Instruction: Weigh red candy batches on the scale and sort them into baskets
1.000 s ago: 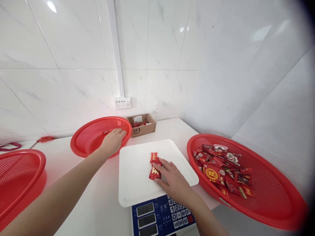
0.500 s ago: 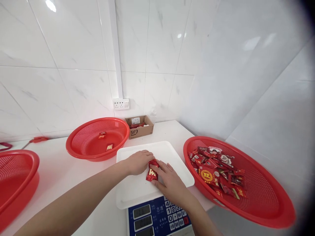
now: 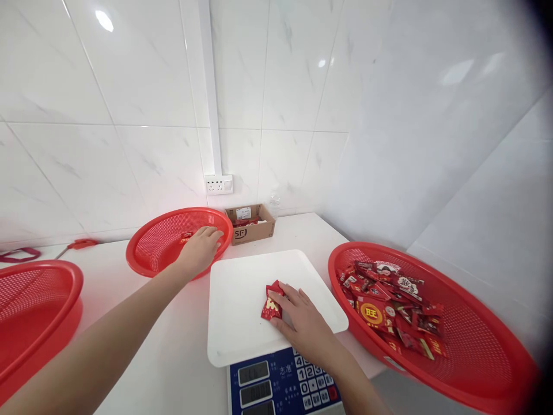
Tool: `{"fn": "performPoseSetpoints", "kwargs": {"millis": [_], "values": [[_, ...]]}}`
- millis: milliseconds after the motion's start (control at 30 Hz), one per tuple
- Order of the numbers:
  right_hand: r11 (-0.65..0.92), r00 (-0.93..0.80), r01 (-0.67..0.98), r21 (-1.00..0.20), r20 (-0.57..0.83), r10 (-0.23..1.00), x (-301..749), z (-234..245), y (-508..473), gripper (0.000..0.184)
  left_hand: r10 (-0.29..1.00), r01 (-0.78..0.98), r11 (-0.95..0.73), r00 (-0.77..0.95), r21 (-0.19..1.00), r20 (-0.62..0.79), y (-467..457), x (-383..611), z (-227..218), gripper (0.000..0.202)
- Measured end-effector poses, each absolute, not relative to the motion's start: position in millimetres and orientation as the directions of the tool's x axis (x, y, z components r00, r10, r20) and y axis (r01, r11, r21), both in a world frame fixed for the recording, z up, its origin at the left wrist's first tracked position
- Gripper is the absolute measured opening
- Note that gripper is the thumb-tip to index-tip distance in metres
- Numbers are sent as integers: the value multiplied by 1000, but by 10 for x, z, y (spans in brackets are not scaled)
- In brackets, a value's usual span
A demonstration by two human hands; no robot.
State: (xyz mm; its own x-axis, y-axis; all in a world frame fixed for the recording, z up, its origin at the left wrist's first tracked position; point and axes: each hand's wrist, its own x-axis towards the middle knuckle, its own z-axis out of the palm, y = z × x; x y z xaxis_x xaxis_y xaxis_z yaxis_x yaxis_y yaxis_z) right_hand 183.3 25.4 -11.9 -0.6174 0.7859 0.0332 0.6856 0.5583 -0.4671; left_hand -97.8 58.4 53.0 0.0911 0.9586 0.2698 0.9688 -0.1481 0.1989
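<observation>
On the white weighing tray (image 3: pixel 242 340) lie red wrapped candies (image 3: pixel 271 308) with gold print, one overlapping another. My right hand (image 3: pixel 305 320) grips their right edge, thumb below and fingers above, covering part of them. My left hand (image 3: pixel 201 251) reaches over the near right rim of the middle red basket (image 3: pixel 147 253), fingers extended and slightly curved. What lies beneath its palm is hidden. A small red packet (image 3: pixel 186 237) shows in that basket, just left of the hand.
A blue scale panel (image 3: pixel 285 383) sits below the tray. At right stands a red basket (image 3: pixel 475 340) holding many red packets; another red basket (image 3: pixel 38 323) is at left. A cardboard box (image 3: pixel 253 232) with red packets stands near the wall socket (image 3: pixel 219 184).
My left hand has left the candies on the tray and moved left and forward to the middle basket. My right hand stays at the candies. The view has shifted slightly.
</observation>
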Motion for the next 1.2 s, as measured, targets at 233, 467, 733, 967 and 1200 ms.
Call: {"fn": "performPoseSetpoints", "kwargs": {"millis": [233,467,733,967,1200], "values": [[567,-621,662,-490,63,781,1824,-140,259,53,905,816,-422,404,394,133,287,-285,205,38],[487,-583,589,-644,79,809,1926,-112,257,52,901,772,-406,428,489,73,188,26,61,45],[459,-502,701,-545,79,861,1877,-115,345,49,953,796,-266,300,543,27,147,-31,113,31],[467,-499,711,-526,91,862,1796,-110,350,49,980,689,-166,194,706,41,18,-34,110,28],[437,-488,562,-702,145,861,1755,-136,355,47,997,511,-39,72,859,2,-58,-117,105,49]]}}
